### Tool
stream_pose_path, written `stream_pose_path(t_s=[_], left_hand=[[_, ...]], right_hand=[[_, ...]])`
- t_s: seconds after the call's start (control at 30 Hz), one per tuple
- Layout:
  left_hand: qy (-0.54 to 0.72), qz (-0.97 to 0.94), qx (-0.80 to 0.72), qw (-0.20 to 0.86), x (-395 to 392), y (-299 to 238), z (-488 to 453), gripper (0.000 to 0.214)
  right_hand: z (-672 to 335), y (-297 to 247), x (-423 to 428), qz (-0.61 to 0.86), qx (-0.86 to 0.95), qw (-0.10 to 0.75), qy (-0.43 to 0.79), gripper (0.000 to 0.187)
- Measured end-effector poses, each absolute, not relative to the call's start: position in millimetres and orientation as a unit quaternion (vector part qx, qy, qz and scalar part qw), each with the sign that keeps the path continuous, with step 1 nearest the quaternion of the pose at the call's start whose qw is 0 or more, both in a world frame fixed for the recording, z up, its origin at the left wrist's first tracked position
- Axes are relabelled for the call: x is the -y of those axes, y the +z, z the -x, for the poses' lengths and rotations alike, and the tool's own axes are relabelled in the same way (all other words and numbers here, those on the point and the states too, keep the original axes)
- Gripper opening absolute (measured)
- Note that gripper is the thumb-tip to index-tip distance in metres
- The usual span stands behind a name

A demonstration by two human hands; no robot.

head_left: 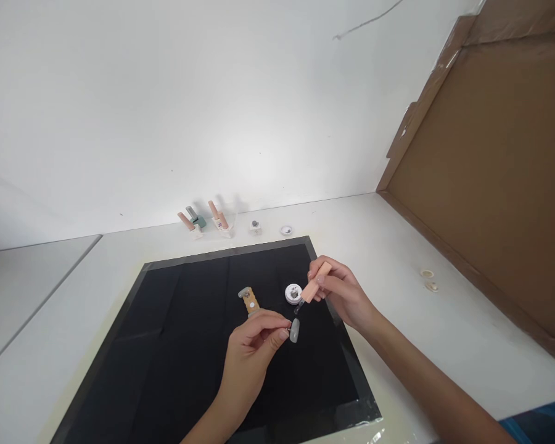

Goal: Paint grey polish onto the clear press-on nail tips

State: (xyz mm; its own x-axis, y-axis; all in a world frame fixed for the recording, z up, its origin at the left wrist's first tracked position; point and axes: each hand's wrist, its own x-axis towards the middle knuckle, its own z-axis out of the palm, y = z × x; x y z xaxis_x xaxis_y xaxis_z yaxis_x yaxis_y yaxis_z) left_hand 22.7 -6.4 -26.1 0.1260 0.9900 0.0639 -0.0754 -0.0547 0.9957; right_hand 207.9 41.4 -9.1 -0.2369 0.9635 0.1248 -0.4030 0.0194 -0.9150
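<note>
Head view: above the black mat point(166, 345), the left hand point(252, 348) pinches shut on a grey nail tip point(295, 331) near the mat's centre. At its one o'clock the right hand point(345, 296) grips a peach brush point(315, 282) tightly, bristles beside a white jar point(293, 293) at twelve.

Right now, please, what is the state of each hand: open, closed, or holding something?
Left hand: closed, pinching a grey nail tip.
Right hand: closed on a pink brush handle.
</note>
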Motion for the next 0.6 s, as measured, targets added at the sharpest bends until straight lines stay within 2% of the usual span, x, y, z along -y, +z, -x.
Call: stream_pose_path(t_s=[0.2, 0.6], left_hand=[[0.494, -0.478, -0.458, 0.564, 4.2, -27.2, -24.0, 0.006], [0.492, -0.468, -0.452, 0.578, 1.7, -27.3, -23.9, 0.007]], right_hand=[[-207.7, -5.9, -40.6, 0.288, 0.435, 0.571, 0.633, 0.008], [-206.3, -10.0, -34.3, 0.216, 0.53, 0.506, 0.646, 0.011]])
